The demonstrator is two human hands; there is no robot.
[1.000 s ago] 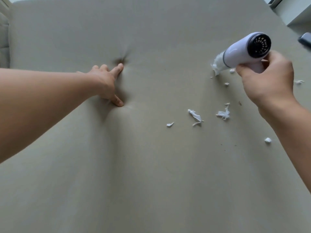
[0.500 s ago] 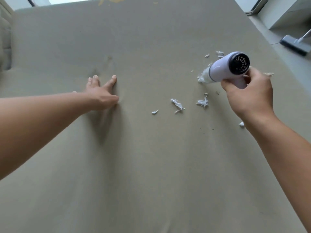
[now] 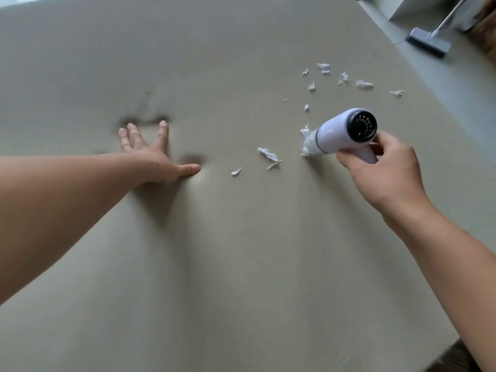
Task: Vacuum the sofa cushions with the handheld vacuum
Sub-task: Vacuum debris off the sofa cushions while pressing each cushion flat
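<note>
A beige sofa cushion [image 3: 214,264] fills the view. My right hand [image 3: 386,173] grips the handle of a white handheld vacuum [image 3: 341,130], whose clear nozzle points down-left onto the cushion with white scraps bunched at its mouth. Torn white paper scraps [image 3: 268,155] lie just left of the nozzle, and several more paper scraps [image 3: 343,77] are scattered beyond it. My left hand [image 3: 153,157] presses flat on the cushion to the left, fingers spread, denting the fabric.
The cushion's right edge runs diagonally past the far scraps. Beyond it is grey floor with a floor-cleaner head [image 3: 426,44] on a pole at the top right. Dark wooden floor [image 3: 456,358] shows at the bottom right corner.
The view has shifted so more far scraps show. The vacuum has moved nearer and left toward the middle scraps. My left hand has flattened from a pressing fist to spread fingers.
</note>
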